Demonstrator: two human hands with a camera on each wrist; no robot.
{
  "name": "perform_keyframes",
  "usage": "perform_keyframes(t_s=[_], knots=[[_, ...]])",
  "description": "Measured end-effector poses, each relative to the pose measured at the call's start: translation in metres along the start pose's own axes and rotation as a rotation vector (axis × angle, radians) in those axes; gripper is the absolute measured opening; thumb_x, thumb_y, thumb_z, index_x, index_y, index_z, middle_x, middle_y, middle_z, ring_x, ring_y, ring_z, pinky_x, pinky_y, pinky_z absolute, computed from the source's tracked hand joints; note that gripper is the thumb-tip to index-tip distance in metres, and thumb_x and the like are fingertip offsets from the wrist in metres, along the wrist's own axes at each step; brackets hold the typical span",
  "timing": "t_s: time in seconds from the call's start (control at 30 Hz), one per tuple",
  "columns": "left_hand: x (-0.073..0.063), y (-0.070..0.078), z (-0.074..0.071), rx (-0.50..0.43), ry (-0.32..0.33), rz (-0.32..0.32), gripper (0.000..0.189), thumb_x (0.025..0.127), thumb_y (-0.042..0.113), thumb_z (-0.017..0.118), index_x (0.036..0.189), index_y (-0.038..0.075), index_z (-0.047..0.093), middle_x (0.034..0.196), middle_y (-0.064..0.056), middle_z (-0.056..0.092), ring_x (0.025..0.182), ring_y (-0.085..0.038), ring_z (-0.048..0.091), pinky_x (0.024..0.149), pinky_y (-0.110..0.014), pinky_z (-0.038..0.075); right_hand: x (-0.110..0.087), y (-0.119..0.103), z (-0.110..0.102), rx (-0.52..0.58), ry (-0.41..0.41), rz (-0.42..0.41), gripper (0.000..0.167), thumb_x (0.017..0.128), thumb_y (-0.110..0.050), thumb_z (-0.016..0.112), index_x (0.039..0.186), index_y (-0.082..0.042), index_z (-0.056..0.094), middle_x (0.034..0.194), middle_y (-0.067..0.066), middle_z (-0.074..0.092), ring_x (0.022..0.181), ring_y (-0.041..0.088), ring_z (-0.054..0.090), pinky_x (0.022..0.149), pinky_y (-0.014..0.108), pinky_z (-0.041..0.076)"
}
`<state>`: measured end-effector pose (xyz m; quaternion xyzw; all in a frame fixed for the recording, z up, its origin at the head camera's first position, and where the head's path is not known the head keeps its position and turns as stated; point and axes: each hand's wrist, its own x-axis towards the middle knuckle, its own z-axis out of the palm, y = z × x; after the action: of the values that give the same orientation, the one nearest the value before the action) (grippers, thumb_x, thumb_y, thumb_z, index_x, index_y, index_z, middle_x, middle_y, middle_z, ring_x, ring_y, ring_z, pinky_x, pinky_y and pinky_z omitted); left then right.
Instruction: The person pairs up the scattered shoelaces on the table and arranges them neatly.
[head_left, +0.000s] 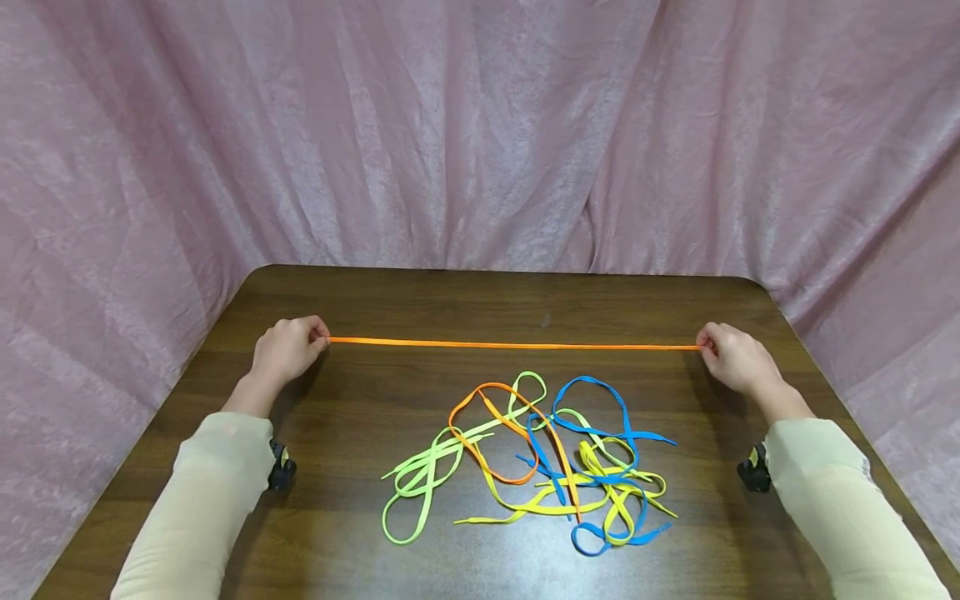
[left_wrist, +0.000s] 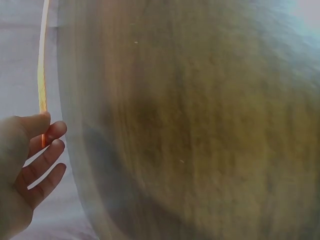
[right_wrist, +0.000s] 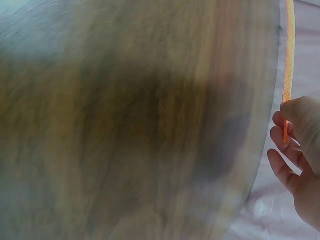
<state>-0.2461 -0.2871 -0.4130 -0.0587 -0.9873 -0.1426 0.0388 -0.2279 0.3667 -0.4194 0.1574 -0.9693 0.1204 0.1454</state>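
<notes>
An orange shoelace point(head_left: 513, 345) runs taut and nearly level across the far half of the table. My left hand point(head_left: 291, 348) pinches one end of it between thumb and forefinger, the other fingers loosely bent. At the opposite end, my right hand point(head_left: 738, 357) pinches the lace the same way. Each wrist view shows a short orange tip point(left_wrist: 43, 140) poking out past the thumb; on the right, the lace point(right_wrist: 289, 60) rises straight from the fingers.
Nearer me lies a loose tangle of laces on the brown wooden table point(head_left: 337, 533): a lime green lace point(head_left: 430, 471), a second orange lace point(head_left: 561, 454), a blue lace point(head_left: 628, 400) and a yellow lace point(head_left: 540, 507). A pink curtain point(head_left: 480, 133) hangs behind the table.
</notes>
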Motion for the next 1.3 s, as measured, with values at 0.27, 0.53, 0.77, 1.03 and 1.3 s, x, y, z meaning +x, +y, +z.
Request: perform_keyframes(t_s=[0.27,0.53,0.77,1.03,1.3], knots=[[0.013,0.002,0.000,-0.003,0.013,-0.039,0.009,0.087,0.020,0.059,0.089,0.014,0.065,0.082,-0.005,0.066,0.069,-0.027,0.059,0.051,-0.038,0.041,0.012,0.001,0.003,-0.012,-0.085,0.084,0.007,0.078,-0.003,0.056,0.083,-0.008,0.055,0.075,0.006,0.054,0.065,0.025,0.053,0.056,0.045,0.041],[0.026,0.002,0.002,-0.006,-0.001,-0.092,0.013,0.089,0.023,0.057,0.092,0.014,0.065,0.088,-0.007,0.066,0.074,-0.029,0.060,0.055,-0.041,0.043,0.024,0.003,0.004,-0.035,-0.101,0.147,0.005,0.078,-0.004,0.054,0.083,-0.006,0.055,0.075,0.010,0.054,0.066,0.028,0.053,0.057,0.047,0.042],[0.040,0.005,0.006,-0.017,0.020,-0.120,0.014,0.088,0.023,0.056,0.091,0.014,0.066,0.089,-0.008,0.067,0.076,-0.031,0.060,0.058,-0.042,0.043,0.034,0.006,0.003,-0.041,-0.121,0.217,0.007,0.079,-0.006,0.052,0.085,-0.005,0.055,0.081,0.013,0.055,0.071,0.033,0.054,0.060,0.049,0.042],[0.048,0.008,0.005,-0.021,0.025,-0.125,0.015,0.089,0.022,0.054,0.092,0.013,0.066,0.089,-0.009,0.065,0.077,-0.033,0.059,0.059,-0.044,0.044,0.046,0.007,0.006,-0.026,-0.183,0.296,0.010,0.081,-0.009,0.050,0.089,-0.006,0.055,0.088,0.016,0.055,0.079,0.036,0.055,0.063,0.051,0.041],[0.054,0.009,0.010,-0.014,0.021,-0.150,0.016,0.089,0.022,0.053,0.092,0.012,0.065,0.088,-0.010,0.064,0.077,-0.035,0.059,0.061,-0.046,0.044,0.052,0.006,0.010,-0.022,-0.204,0.337,0.012,0.081,-0.011,0.049,0.091,-0.006,0.055,0.093,0.018,0.056,0.085,0.042,0.054,0.064,0.053,0.041]])
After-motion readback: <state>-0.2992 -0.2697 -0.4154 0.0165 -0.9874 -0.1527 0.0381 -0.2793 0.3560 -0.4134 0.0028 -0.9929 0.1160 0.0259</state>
